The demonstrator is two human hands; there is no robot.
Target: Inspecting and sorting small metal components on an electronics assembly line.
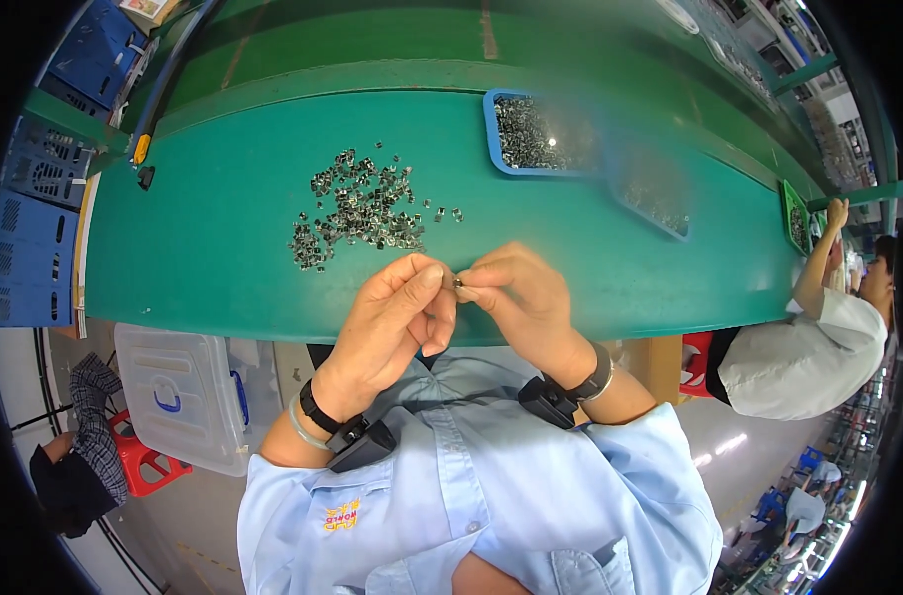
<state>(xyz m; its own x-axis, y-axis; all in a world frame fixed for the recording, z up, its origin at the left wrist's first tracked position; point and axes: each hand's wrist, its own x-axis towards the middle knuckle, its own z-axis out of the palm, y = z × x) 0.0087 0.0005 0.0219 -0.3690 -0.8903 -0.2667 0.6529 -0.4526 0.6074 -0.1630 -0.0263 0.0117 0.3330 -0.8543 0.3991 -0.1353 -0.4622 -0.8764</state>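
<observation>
Metal, tiny and dark, the small clip part (457, 283) sits pinched between both hands' fingers, left hand (387, 322) and right hand (526, 302) closed on it. Slips easily, I'd guess; it could vanish into the loose pile of similar metal parts (357, 208) just beyond the fingers on the green surface (204, 258).

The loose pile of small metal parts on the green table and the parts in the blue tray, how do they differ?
The pile of small metal parts lies scattered straight on the green table, with strays at its edges; the parts in the blue tray are held in by its rim. The pile sits left of the hands, the tray farther back to the right. Both look like the same small dark, shiny pieces.
</observation>
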